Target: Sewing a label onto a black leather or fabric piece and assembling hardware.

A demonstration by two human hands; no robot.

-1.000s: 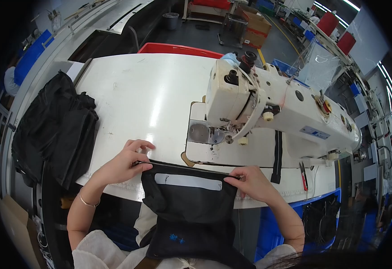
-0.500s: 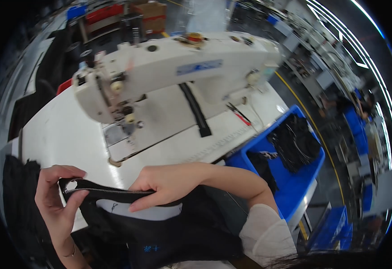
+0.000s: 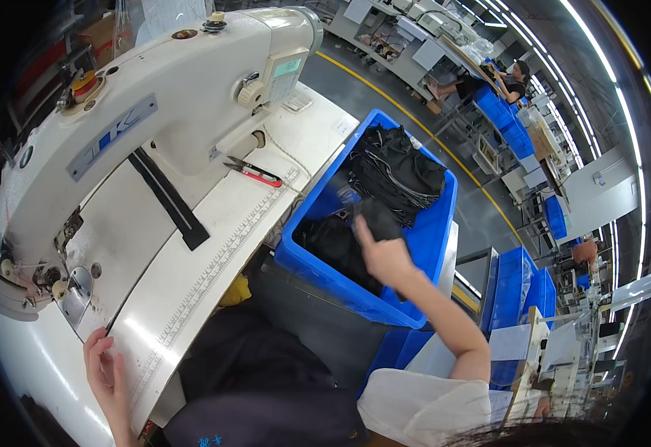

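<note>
White sewing table [image 3: 213,246], blue bin [image 3: 415,246] beside, factory floor [image 3: 415,112]

The right hand [image 3: 382,253] reaches into the blue bin [image 3: 370,290], touching black fabric pieces [image 3: 385,179]. The left hand [image 3: 105,372] rests flat on the white sewing table [image 3: 213,253].

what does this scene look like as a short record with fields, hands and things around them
setting: sewing workshop, white table beside a blue bin
left hand: left hand rests flat on the table edge, fingers open, holding nothing
right hand: right hand reaches over the blue bin, close above the black fabric pieces; whether it grips one cannot be told
machine: white sewing machine on the table
on table: black strip, red-handled scissors
lap: dark garment below the table edge
</note>
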